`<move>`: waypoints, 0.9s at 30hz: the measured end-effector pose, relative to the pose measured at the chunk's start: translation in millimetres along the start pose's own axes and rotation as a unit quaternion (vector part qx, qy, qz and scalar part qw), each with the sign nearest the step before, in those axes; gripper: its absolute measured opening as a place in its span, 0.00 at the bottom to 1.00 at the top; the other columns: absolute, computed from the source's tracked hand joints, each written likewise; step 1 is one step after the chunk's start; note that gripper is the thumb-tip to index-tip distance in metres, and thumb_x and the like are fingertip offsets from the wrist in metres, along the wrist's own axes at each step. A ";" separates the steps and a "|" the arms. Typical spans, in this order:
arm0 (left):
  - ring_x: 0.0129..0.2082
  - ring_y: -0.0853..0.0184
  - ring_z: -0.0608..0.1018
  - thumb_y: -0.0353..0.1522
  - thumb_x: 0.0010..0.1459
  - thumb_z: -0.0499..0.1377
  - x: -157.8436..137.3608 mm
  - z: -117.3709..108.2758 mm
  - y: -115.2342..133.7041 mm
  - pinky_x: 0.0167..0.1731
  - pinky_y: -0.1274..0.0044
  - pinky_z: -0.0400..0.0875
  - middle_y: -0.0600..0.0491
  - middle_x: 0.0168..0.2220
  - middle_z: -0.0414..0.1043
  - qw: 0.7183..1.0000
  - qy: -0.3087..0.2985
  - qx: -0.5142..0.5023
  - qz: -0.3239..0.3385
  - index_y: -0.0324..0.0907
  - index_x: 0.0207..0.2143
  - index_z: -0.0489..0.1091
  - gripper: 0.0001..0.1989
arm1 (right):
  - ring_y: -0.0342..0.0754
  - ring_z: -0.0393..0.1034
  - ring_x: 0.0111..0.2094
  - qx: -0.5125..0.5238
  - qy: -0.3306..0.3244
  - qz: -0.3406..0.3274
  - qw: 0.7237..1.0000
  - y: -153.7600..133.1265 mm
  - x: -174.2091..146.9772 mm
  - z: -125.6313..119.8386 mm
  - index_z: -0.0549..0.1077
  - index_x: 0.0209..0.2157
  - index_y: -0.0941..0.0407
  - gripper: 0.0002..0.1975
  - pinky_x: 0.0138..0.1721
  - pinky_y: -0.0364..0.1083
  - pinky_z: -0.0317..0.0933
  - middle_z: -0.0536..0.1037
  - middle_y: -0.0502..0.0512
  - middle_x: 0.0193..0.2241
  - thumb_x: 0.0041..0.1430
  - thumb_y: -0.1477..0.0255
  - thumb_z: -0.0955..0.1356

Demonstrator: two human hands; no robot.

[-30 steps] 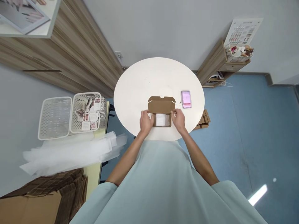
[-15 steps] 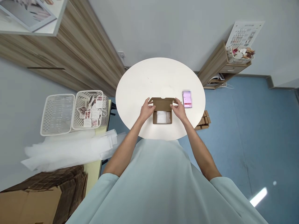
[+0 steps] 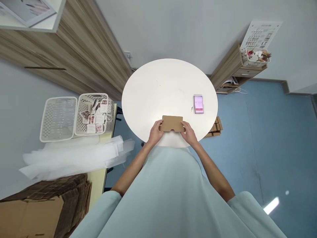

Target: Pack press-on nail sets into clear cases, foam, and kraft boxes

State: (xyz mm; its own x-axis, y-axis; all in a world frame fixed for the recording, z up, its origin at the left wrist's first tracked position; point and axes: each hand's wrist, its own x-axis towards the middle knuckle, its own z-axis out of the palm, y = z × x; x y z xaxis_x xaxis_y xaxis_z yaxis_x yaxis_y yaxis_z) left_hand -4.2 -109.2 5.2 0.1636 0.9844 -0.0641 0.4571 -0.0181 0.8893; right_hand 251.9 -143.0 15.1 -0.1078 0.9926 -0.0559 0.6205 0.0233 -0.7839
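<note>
A small brown cardboard box (image 3: 172, 123) lies near the front edge of the round white table (image 3: 148, 89), its lid folded down over the top. My left hand (image 3: 156, 132) grips the lid's left end, fingers curled at the side flap. At the opposite end my right hand (image 3: 189, 133) holds the box in the same way, with the fingertips at the corner. The lid hides whatever is inside. To the right of the box, a phone (image 3: 198, 104) with a pink, blurred screen rests on the table.
White baskets (image 3: 91, 130) with small printed packs, a pile of white translucent sheets (image 3: 74, 157) and stacked flat cardboard (image 3: 32, 215) stand on the left. Small brown boxes (image 3: 215, 128) sit beyond the table's right edge. A low wooden cabinet (image 3: 230, 66) is at the back right.
The box lid has swung from upright down toward me, covering the white contents. Both hands have moved down with it and now grip the box's two ends.
</note>
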 end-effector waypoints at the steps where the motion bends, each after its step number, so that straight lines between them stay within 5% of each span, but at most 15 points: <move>1: 0.65 0.54 0.74 0.29 0.62 0.61 -6.2 -0.2 -2.4 0.62 0.61 0.74 0.45 0.67 0.68 1.000 -0.005 0.027 0.011 0.48 0.67 0.66 0.30 | 0.59 0.64 0.68 -0.019 -0.004 -0.002 1.000 1.6 -5.3 2.2 0.63 0.70 0.50 0.33 0.66 0.61 0.66 0.66 0.62 0.69 0.65 0.74 0.65; 5: 0.71 0.54 0.67 0.31 0.65 0.61 -26.8 -5.5 -11.1 0.70 0.59 0.66 0.46 0.72 0.64 0.993 0.003 0.112 0.038 0.48 0.72 0.60 0.34 | 0.60 0.58 0.72 -0.073 0.022 0.003 0.997 3.5 -22.7 6.3 0.59 0.72 0.53 0.33 0.71 0.64 0.58 0.65 0.64 0.71 0.68 0.71 0.66; 11: 0.68 0.56 0.73 0.33 0.71 0.55 -40.5 -6.5 -17.2 0.69 0.60 0.68 0.48 0.67 0.71 0.990 0.005 0.132 0.042 0.47 0.68 0.66 0.25 | 0.59 0.72 0.61 -0.093 0.025 0.035 0.995 -10.1 -37.5 8.2 0.65 0.69 0.55 0.26 0.62 0.60 0.67 0.77 0.64 0.60 0.72 0.71 0.62; 18: 0.55 0.52 0.83 0.30 0.69 0.55 -39.9 -1.2 -13.3 0.56 0.61 0.78 0.49 0.55 0.82 0.987 -0.068 0.134 -0.061 0.48 0.61 0.74 0.21 | 0.57 0.82 0.43 -0.115 -0.060 0.187 0.974 -13.7 -33.7 16.9 0.74 0.60 0.51 0.20 0.47 0.52 0.72 0.85 0.57 0.48 0.70 0.73 0.64; 27: 0.58 0.61 0.82 0.25 0.61 0.61 -32.9 8.4 -14.6 0.62 0.68 0.75 0.46 0.55 0.82 0.977 -0.032 -0.048 -0.207 0.42 0.54 0.73 0.18 | 0.50 0.79 0.56 0.034 -0.062 0.226 0.971 -5.1 -34.6 25.9 0.75 0.60 0.52 0.22 0.56 0.46 0.72 0.84 0.53 0.54 0.65 0.76 0.67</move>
State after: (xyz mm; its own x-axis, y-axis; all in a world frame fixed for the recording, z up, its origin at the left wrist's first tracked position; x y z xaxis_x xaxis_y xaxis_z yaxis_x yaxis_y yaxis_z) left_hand -8.8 -142.8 -9.4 0.0373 0.8911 -0.4522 0.4123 0.3984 0.8193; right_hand 232.4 -180.5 5.0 0.0687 0.8773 -0.4750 0.5738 -0.4243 -0.7005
